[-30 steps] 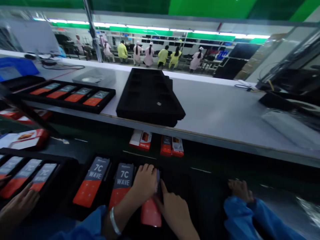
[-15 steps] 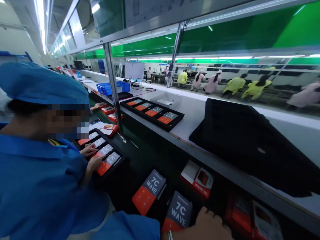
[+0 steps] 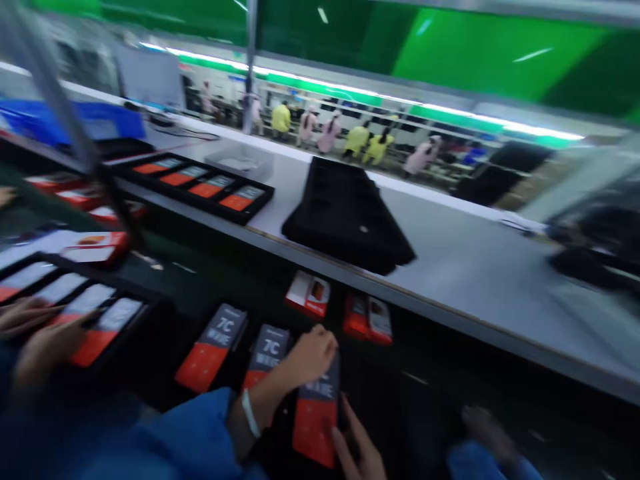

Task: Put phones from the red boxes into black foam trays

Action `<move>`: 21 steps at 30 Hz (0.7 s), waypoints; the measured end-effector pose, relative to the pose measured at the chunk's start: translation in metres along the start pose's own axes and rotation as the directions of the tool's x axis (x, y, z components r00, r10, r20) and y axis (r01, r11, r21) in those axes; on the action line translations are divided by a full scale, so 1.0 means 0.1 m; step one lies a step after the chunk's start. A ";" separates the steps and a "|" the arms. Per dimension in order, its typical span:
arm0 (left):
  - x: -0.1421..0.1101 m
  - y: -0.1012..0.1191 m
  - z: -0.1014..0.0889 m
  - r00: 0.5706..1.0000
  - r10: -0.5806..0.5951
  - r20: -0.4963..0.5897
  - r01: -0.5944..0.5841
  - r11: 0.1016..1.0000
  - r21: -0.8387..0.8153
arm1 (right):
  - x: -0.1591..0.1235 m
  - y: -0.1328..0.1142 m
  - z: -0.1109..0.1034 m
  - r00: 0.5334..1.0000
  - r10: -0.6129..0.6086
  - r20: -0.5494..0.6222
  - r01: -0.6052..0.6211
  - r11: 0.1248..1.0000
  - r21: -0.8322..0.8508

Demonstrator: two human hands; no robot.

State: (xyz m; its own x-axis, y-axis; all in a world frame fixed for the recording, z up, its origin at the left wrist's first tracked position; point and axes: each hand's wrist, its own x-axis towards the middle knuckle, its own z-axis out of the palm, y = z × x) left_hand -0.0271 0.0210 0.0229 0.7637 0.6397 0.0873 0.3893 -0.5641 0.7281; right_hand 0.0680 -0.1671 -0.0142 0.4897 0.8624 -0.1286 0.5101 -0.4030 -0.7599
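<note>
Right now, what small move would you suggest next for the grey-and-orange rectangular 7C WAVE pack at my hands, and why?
I would probably steady the pack by its long right edge with the bare right hand: its fingers are at that edge, while the bare left hand covers the top end.

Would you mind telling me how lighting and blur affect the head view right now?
Head view: motion blur softens the left hand and right hand; large "7C" lettering reads on two packages, but smaller print smears; the foreground is dim, with the lower-left black tray merging into shadow; background lamps glare white, and pale streaks cross the green panel.
</note>
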 end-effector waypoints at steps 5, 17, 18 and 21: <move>0.01 -0.07 0.07 0.998 0.049 0.037 -0.044 0.990 -0.133 | -0.12 -0.22 0.02 0.998 -0.063 -0.017 0.064 0.995 0.072; -0.04 -0.01 0.05 0.996 0.082 0.029 -0.072 0.965 -0.253 | 0.08 -0.21 -0.01 0.992 0.053 0.118 -0.078 0.973 0.215; -0.04 0.00 0.03 0.996 0.085 -0.012 -0.085 0.951 -0.299 | 0.14 -0.21 -0.06 0.986 0.048 0.163 -0.089 0.962 0.259; -0.04 -0.02 -0.09 0.959 -0.025 -0.281 -0.088 0.920 -0.383 | 0.43 -0.20 -0.34 0.931 0.058 0.361 -0.224 0.871 0.438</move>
State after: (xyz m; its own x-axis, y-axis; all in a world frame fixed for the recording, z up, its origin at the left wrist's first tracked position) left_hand -0.0359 0.0244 0.0271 0.5782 0.7745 0.2565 0.0938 -0.3753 0.9221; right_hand 0.1026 -0.1320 0.0172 0.2304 0.8900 -0.3935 0.0250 -0.4097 -0.9119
